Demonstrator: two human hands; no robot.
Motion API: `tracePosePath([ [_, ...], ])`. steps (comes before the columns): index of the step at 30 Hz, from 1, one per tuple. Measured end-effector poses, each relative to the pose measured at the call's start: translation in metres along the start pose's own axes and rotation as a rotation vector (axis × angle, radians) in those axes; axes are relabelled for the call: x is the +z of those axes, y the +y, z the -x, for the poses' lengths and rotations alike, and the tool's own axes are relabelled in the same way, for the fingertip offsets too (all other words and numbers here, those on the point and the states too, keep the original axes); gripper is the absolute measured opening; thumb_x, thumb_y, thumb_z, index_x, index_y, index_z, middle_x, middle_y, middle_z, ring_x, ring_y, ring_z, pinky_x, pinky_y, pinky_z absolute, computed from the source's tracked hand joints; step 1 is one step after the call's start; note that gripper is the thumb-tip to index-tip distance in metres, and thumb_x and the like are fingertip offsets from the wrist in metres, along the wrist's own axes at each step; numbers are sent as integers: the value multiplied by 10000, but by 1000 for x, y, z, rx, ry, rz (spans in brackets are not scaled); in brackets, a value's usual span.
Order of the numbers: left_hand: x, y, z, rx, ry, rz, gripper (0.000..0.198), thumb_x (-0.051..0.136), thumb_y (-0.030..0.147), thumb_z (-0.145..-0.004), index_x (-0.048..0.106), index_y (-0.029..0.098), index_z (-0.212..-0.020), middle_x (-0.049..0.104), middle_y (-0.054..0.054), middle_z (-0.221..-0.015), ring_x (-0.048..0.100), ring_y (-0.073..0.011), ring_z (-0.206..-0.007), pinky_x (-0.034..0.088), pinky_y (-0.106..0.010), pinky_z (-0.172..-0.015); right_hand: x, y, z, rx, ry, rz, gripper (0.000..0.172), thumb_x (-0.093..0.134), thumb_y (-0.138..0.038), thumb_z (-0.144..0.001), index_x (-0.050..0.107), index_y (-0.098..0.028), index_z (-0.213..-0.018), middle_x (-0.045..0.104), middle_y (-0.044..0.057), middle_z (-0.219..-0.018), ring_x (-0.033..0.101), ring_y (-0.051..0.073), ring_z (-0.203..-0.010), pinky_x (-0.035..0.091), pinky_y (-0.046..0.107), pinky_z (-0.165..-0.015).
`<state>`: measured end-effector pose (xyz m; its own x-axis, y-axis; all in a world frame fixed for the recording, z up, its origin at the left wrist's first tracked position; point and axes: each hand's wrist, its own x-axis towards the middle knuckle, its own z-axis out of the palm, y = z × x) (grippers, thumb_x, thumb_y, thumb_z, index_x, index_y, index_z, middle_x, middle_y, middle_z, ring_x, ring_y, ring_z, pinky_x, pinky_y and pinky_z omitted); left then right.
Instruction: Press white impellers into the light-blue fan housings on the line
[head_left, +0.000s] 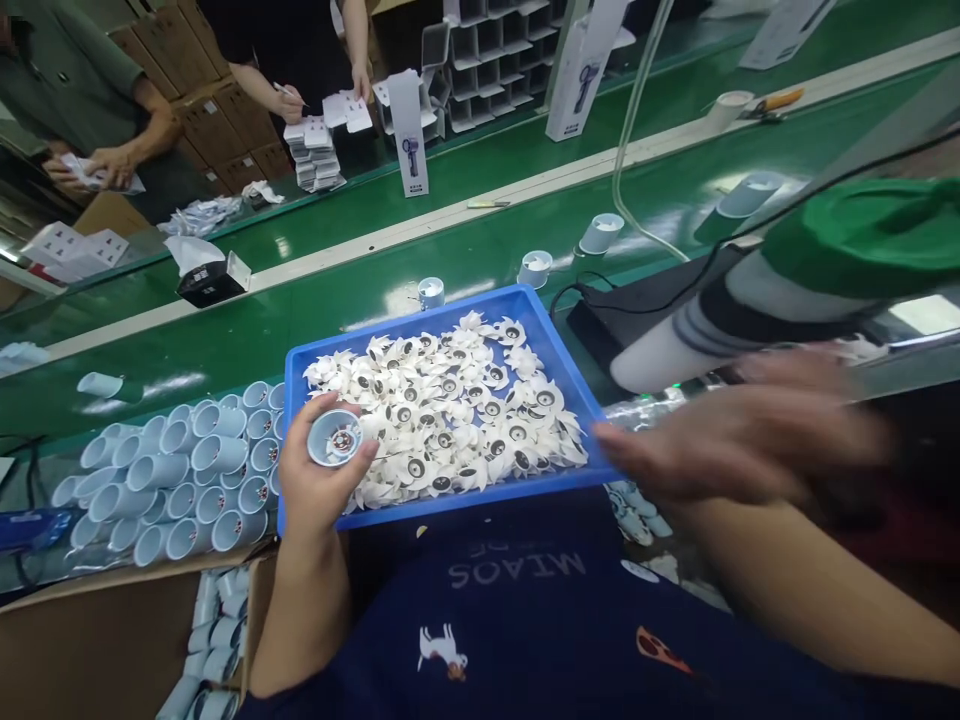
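A long green conveyor belt (480, 250) runs across the room from lower left to upper right, with a pale stripe down its middle. A few short pale blue cylinders (601, 233) stand on it, well apart from each other.

At the right, a big white and green power tool (787, 290) hangs tilted above the bench, its blunt white end pointing down and left.

In front of the person, against the near edge of the belt, sits a blue plastic tray (559, 365) heaped with small white fan impellers (450, 410), each with a dark hub. Just left of the tray lies a pile of pale blue tubes (172, 480) on their sides, open ends facing the viewer. Below the pile is an open cardboard box (97, 640) holding more of them.

The person's right hand (735, 440) is blurred. It hovers at the tray's near right corner, palm down, fingers stretched out flat toward the impellers and gripping nothing I can see.

The person's left hand (319, 490) is over the tray's near left corner, with fingers and thumb curled around one blue tube housing (335, 438). The housing is held upright, its open mouth showing a small motor inside.

Across the belt, at the top left, a co-worker's hand (112, 165) holds white packets, and another co-worker's hand (289, 100) holds a pen over stacked cards.
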<state>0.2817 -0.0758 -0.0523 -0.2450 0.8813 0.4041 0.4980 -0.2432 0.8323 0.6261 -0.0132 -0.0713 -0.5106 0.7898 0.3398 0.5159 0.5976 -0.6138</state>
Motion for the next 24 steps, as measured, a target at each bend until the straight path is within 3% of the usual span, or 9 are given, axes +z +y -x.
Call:
tracePosePath([
  [2,7,5,1,3,-43,9,574,853,357,-708,612,191,-1202,746,-64,-1000,722,-215,-918,579,-339,-828,17,-5,-36,11,-67,328,221,515,-284,-995,721,-276,-1073,662,78,-1163,546,329,-1183,401,535,-1027],
  [3,9,7,1,8,-58,11,568,851,356,-712,614,196,-1202,747,-64,-1006,722,-219,-933,577,-347,-848,25,-3,-56,72,-242,513,270,471,-192,-1000,700,-256,-1127,637,71,-1234,537,301,-1198,397,505,-1033],
  [5,10,10,3,23,-77,5,554,845,358,-719,616,206,-1200,748,-62,-1012,720,-227,-957,570,-362,-881,39,7,-94,151,-392,636,262,497,-61,-948,701,-162,-1077,644,107,-1186,578,280,-1117,442,450,-965],
  [9,3,10,8,23,-98,-29,539,831,379,-734,610,211,-1196,743,-66,-1020,717,-241,-971,563,-375,-885,64,28,-134,247,-545,728,140,616,-188,-972,659,-113,-1082,641,84,-1077,613,219,-1006,507,406,-917],
  [12,0,5,11,-17,-125,-54,538,829,388,-735,600,215,-1191,732,-66,-1020,710,-240,-962,550,-385,-894,75,30,-137,290,-573,759,220,618,-305,-1003,641,-118,-1117,632,76,-1088,619,206,-1002,520,414,-935],
  [16,3,1,11,-49,-93,-47,598,844,384,-713,553,232,-1212,699,-74,-1077,688,-247,-991,539,-394,-890,75,17,-128,302,-532,777,209,620,-284,-998,644,-111,-1111,635,82,-1095,612,218,-1032,485,443,-986],
  [20,2,3,12,-15,-51,41,628,806,341,-754,476,239,-1279,654,-80,-1142,657,-231,-1040,522,-375,-917,52,-2,-116,290,-433,750,167,533,-170,-990,676,-119,-1058,648,95,-1092,614,231,-1033,465,398,-952],
  [24,3,8,11,23,-162,167,574,714,345,-823,444,235,-1317,640,-89,-1167,655,-222,-1038,531,-351,-885,26,-11,-103,298,-375,686,274,458,-213,-1011,678,-187,-1172,646,95,-1163,625,242,-1039,474,343,-831],
])
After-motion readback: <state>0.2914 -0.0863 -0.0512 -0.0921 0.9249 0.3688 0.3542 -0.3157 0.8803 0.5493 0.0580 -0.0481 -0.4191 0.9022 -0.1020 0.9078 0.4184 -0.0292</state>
